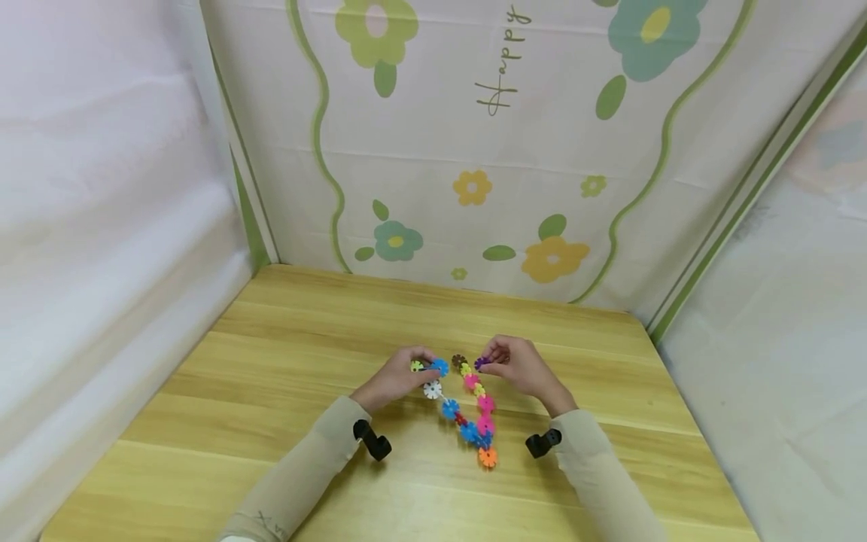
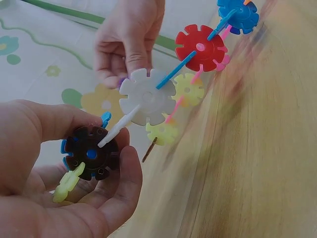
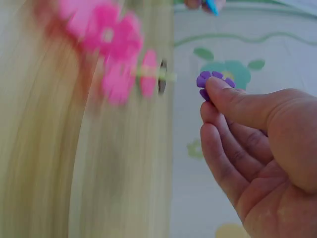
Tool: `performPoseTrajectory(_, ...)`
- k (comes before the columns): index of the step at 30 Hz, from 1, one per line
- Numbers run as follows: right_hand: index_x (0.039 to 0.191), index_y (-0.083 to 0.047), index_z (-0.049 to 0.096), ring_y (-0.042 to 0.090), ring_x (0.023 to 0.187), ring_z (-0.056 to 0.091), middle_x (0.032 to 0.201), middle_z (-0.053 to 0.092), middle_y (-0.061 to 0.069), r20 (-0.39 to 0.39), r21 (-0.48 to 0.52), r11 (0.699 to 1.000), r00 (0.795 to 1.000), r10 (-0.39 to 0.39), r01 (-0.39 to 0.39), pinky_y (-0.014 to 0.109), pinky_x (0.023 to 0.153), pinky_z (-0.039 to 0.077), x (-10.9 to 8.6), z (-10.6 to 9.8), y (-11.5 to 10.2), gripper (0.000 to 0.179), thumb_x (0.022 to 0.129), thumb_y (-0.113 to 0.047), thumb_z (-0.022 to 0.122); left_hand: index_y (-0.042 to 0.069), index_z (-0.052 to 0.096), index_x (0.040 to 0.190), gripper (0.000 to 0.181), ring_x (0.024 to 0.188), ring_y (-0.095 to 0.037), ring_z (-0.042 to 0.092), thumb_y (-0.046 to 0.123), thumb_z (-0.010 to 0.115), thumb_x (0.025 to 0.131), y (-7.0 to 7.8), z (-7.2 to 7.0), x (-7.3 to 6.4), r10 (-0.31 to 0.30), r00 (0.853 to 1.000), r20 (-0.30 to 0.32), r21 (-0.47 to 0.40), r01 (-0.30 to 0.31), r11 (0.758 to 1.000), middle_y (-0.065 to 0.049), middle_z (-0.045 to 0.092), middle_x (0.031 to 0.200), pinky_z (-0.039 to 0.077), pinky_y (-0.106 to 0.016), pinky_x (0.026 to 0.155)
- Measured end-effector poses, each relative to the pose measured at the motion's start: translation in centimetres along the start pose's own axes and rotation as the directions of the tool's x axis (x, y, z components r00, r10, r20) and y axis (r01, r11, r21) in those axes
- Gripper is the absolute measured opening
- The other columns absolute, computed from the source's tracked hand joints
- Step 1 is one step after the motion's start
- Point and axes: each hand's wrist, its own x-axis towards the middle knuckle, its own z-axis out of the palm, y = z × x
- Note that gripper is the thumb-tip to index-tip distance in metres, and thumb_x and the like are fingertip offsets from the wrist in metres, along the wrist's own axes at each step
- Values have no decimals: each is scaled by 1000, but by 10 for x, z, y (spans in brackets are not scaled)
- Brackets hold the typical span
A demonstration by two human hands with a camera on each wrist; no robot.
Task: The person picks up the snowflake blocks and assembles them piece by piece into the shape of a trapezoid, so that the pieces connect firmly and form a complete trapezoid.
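Note:
My left hand [image 1: 398, 374] grips one end of a chain of notched plastic snowflake discs. At its fingers are a blue disc [image 1: 440, 366], a dark disc [image 2: 89, 157] and a yellow-green disc [image 2: 68, 183]. A white disc [image 2: 147, 96] follows, then a red disc [image 2: 200, 48] and further blue ones. The chain bends near an orange disc [image 1: 488, 457] and runs back through pink discs [image 1: 485, 404] and yellow ones to a brown disc [image 1: 458, 360]. Just right of that end, my right hand [image 1: 523, 367] pinches a loose purple disc [image 3: 203, 80] between thumb and index finger.
The chain lies over a wood-grain table [image 1: 284, 339]. A white cloth wall [image 1: 420, 135] with printed flowers rises behind the table, and pale cloth hangs on both sides. Each wrist wears a black camera [image 1: 372, 440].

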Motion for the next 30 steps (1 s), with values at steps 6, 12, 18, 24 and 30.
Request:
performPoseTrajectory(6,101,-15,71,12,85,70,95,73,0,12,27,997,997,-77,76,26,77,60,11,19,-15,10,96,-12,79,12,68,121,22,111,-24,58,28,68,105,-3,0,1,10,1000,2,11,-10,1000,-8,63,121,56,-42,91)
performPoseTrajectory(12,98,-16,70,21,87,75,94,75,-1,20,74,993,995,-95,93,26,78,62,15,33,-22,9,97,-10,77,11,68,120,21,106,-23,60,26,67,106,-4,-2,0,7,1000,6,6,-7,1000,-9,63,120,57,-44,91)
performPoseTrajectory(18,97,-18,72,25,90,76,95,77,-1,3,76,990,993,-118,117,29,82,63,15,38,-22,10,98,-9,76,11,67,121,22,105,-22,60,26,66,106,-3,-3,0,-3,1000,2,12,3,1000,-9,63,121,56,-44,91)
performPoseTrajectory(24,98,-16,73,20,90,77,97,79,3,-32,50,987,988,-151,152,34,85,64,14,40,-24,7,97,-10,77,11,67,121,22,104,-22,60,27,66,106,-3,-4,0,2,1000,-3,8,-2,1000,-9,63,120,55,-43,89)
performPoseTrajectory(30,97,-16,75,12,91,76,97,79,0,-67,-2,977,975,-214,214,38,86,65,14,43,-27,7,96,-10,78,10,67,122,23,101,-22,61,27,64,107,-1,-4,0,8,1000,15,-4,-8,1000,-11,62,121,56,-44,89)
